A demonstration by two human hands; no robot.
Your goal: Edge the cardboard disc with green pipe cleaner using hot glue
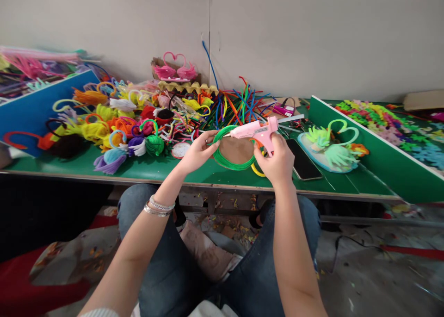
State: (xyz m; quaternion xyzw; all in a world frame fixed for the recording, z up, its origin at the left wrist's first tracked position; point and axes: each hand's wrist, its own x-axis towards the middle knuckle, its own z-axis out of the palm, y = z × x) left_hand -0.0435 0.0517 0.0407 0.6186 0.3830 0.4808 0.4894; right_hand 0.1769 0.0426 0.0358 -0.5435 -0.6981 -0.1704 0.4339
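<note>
My right hand (279,162) is wrapped round the handle of a pink hot glue gun (253,131), its nozzle pointing left. A glue stick (291,118) juts from the gun's back end. My left hand (200,151) pinches the left edge of a round piece with a brown centre (236,149) and a rim of green pipe cleaner (236,166). The nozzle tip is at the rim's upper left, close to my left fingertips; whether it touches cannot be made out. A yellow ring (257,170) shows partly below the round piece.
Colourful pipe-cleaner swans (114,155) crowd the left of the green table (194,173). Loose pipe cleaners (239,104) lie behind my hands. Right of them are a black phone (305,162) and pale green swans (342,155) on a base. Blue (31,113) and green (367,155) divider boards stand at the sides.
</note>
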